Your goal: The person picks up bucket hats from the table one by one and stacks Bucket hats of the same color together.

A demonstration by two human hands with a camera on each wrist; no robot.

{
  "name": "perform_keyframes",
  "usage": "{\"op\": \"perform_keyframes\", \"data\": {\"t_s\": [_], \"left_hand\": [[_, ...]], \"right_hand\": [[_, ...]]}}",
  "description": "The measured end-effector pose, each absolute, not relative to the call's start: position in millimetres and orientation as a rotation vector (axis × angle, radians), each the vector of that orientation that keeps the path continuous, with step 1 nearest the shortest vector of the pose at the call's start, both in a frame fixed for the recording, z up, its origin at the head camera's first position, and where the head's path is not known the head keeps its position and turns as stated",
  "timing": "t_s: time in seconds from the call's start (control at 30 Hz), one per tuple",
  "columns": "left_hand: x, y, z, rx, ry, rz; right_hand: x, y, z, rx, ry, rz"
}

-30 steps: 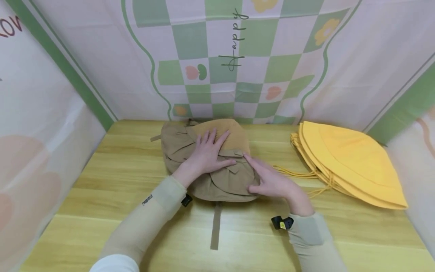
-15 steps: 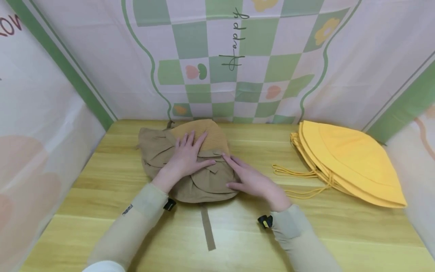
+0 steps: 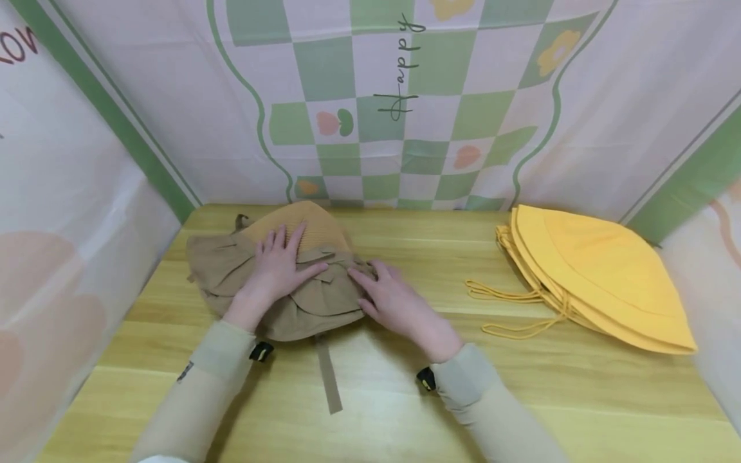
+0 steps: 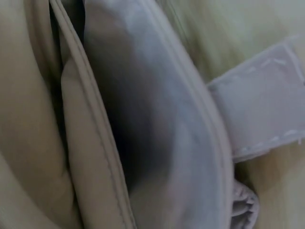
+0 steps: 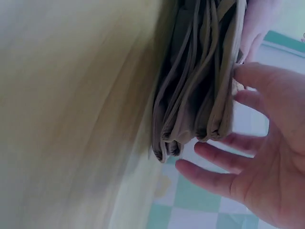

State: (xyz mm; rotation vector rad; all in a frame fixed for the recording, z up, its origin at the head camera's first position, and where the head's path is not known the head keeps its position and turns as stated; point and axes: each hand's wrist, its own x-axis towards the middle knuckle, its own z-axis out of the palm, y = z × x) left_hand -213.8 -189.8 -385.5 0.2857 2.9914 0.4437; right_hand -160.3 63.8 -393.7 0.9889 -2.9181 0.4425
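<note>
A flattened stack of brown sun hats [image 3: 301,321], with a tan ribbed crown part, lies on the table left of centre. My left hand [image 3: 274,267] rests on top of it, fingers spread. At the stack's right edge, my right hand [image 3: 399,305] touches the layered brims with loosely bent fingers. Several folded brim layers [image 5: 200,95] show edge-on in the right wrist view, beside the right hand's thumb and fingers [image 5: 209,179]. A brown strap [image 3: 330,379] sticks out toward me from the stack. The left wrist view shows gaping fabric layers [image 4: 190,119] and a stitched strap [image 4: 267,100].
A stack of yellow hats [image 3: 602,276] lies at the right of the wooden table [image 3: 376,424], its yellow cords [image 3: 515,328] trailing left. A patterned cloth [image 3: 376,83] hangs behind the table's back edge, with more cloth at both sides.
Both hands have slid the brown hat stack leftward across the table, and it has turned slightly. The strap shifted left with it. The yellow hats stay put.
</note>
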Motion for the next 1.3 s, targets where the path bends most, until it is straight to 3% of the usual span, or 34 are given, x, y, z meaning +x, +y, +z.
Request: {"op": "perform_keyframes", "data": {"t_s": [0.4, 1.3], "left_hand": [[-213, -224, -382, 0.124, 3.012, 0.432], [-226, -261, -379, 0.049, 3.019, 0.429]], "right_hand": [[-174, 32, -398, 1.161, -2.93, 0.389], [-190, -4, -416, 1.069, -2.973, 0.452]]}}
